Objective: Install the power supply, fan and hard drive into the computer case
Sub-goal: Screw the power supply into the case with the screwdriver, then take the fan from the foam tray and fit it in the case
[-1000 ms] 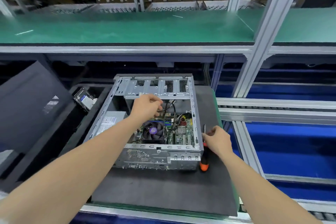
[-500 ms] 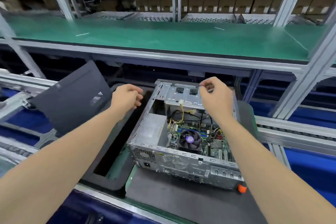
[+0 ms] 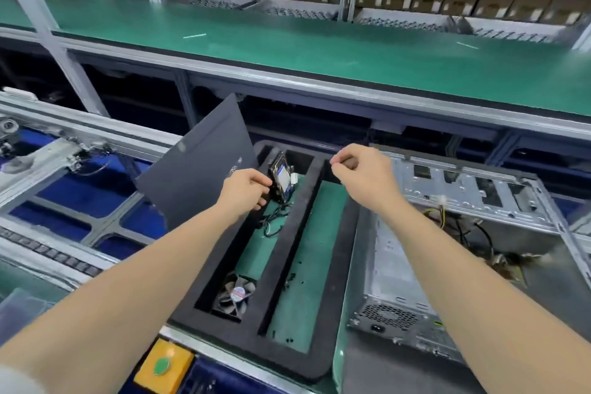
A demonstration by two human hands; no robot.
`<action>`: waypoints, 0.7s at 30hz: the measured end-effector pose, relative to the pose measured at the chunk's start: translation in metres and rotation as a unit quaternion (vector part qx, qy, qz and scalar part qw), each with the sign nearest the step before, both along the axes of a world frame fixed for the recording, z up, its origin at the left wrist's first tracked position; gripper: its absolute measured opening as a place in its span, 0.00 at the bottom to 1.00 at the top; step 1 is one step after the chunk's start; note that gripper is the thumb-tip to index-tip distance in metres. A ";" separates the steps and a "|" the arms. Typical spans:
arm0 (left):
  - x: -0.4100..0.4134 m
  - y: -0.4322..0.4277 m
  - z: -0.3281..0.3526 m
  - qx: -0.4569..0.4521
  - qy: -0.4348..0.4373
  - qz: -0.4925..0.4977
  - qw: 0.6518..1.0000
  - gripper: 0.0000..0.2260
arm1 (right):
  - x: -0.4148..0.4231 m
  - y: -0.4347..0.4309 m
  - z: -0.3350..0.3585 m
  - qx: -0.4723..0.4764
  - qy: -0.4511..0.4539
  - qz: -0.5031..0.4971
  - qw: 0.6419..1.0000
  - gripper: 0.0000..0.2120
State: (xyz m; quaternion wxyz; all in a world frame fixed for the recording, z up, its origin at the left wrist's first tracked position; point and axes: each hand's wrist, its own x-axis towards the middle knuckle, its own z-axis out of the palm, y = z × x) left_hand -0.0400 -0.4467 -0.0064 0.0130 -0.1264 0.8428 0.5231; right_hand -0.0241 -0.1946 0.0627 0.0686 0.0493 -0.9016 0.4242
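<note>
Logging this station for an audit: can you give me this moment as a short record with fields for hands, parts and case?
Left hand: grips the hard drive, standing on edge in the left compartment of the foam tray, at its far end
Right hand: fingers curled above the tray's far end; any pinched item cannot be seen
Fan: lies flat at the near end of that compartment
Computer case: open, right of the tray
Side panel: leans left of the tray

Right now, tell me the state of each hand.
Left hand: grips the hard drive.
Right hand: fingers curled, nothing visible in it.
</note>
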 end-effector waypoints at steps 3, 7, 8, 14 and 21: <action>-0.008 -0.022 -0.023 -0.062 -0.013 -0.064 0.996 0.14 | -0.002 -0.029 -0.017 0.029 -0.045 0.005 0.999 0.06; -0.012 -0.035 -0.051 -0.099 -0.039 -0.141 0.984 0.11 | 0.003 -0.052 -0.037 0.075 -0.105 0.022 0.991 0.06; -0.012 -0.035 -0.057 -0.102 -0.043 -0.151 0.982 0.12 | 0.005 -0.057 -0.042 0.085 -0.121 0.026 0.989 0.06; -0.008 -0.027 -0.079 -0.277 -0.099 -0.366 0.883 0.14 | 0.017 -0.076 -0.065 0.132 -0.193 0.046 0.971 0.08; 0.023 -0.017 -0.133 -0.549 -0.188 -0.513 0.633 0.39 | 0.032 -0.085 -0.083 0.150 -0.253 0.071 0.953 0.10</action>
